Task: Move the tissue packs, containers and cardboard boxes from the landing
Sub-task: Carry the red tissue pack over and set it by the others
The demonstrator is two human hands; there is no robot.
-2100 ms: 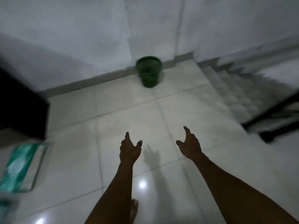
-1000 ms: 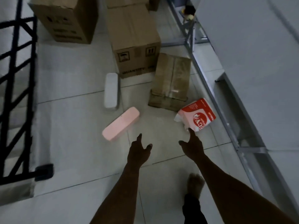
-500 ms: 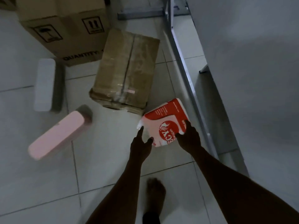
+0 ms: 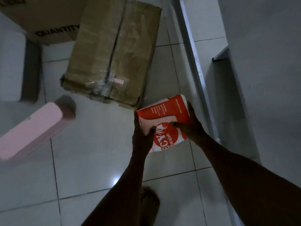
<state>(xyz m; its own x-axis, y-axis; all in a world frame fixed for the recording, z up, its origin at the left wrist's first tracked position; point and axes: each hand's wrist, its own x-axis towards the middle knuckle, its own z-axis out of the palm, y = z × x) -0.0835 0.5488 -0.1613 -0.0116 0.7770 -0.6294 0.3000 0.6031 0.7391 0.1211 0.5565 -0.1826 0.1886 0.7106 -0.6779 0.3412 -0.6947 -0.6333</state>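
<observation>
The red tissue pack (image 4: 164, 110) is clasped at its sides by the left grip (image 4: 141, 136) and right grip (image 4: 189, 126), thumbs laid on top, just beside the taped cardboard box (image 4: 112, 51).

Single head-worn view, aimed steeply down at the tiled floor (image 4: 91, 160), close over the tissue pack (image 4: 164, 110) gripped by left hand (image 4: 141, 136) and right hand (image 4: 192, 126) near centre; taped cardboard box (image 4: 114, 51) at 12 o'clock, bare foot (image 4: 149, 204) at 6 o'clock.
</observation>
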